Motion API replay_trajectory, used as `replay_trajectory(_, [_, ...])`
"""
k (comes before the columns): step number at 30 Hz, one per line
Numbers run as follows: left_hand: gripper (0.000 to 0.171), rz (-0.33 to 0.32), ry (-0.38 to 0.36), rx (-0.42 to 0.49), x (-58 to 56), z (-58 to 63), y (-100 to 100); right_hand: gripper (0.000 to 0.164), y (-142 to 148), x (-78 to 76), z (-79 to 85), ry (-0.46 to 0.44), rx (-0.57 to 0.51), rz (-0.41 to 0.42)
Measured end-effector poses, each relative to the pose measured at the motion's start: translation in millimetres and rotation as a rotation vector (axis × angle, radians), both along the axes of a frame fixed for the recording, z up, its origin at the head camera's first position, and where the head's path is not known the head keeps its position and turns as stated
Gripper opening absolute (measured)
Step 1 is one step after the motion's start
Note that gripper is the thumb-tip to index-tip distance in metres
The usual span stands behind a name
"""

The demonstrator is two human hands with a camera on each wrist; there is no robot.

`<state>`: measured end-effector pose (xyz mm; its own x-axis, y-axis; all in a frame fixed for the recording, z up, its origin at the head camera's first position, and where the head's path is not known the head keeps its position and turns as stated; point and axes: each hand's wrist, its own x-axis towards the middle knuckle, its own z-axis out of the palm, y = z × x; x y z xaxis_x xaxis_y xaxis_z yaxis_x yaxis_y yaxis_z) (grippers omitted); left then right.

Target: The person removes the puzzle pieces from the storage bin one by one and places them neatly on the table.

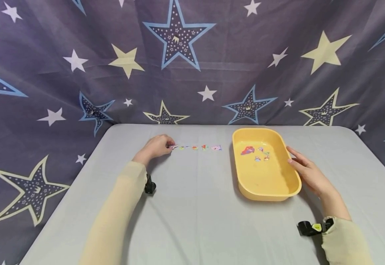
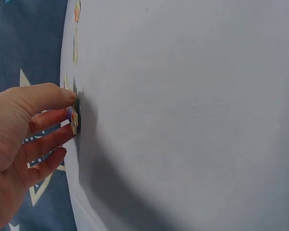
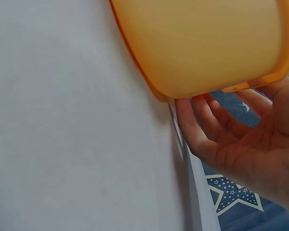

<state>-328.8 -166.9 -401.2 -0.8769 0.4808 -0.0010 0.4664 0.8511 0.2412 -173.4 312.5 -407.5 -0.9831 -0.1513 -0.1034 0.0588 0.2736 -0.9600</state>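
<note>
My left hand (image 1: 157,146) pinches a small flat colourful cutout (image 2: 73,119) between thumb and fingers, low over the table at the left end of a row. To its right, in line, lie a thin green-and-blue cutout (image 1: 184,147), a reddish one (image 1: 195,148), a red-and-green one (image 1: 204,147) and a pink-purple one (image 1: 216,147). My right hand (image 1: 310,175) rests its fingertips on the right side of a yellow plastic tray (image 1: 265,187). Inside the tray are a larger red-purple cutout (image 1: 247,150) and several smaller ones.
A pale grey cloth covers the table (image 1: 186,206). Behind and at the sides hangs a dark curtain (image 1: 219,48) printed with stars. Both wrists carry black camera mounts, such as the one on the left wrist (image 1: 150,184).
</note>
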Motion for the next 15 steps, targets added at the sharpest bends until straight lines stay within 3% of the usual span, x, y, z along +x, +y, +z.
replay_trajectory(15, [0.033, 0.057, -0.024, -0.067, -0.2, 1.4, 3.6, 0.06, 0.5, -0.3, -0.1, 0.004, 0.006, 0.005])
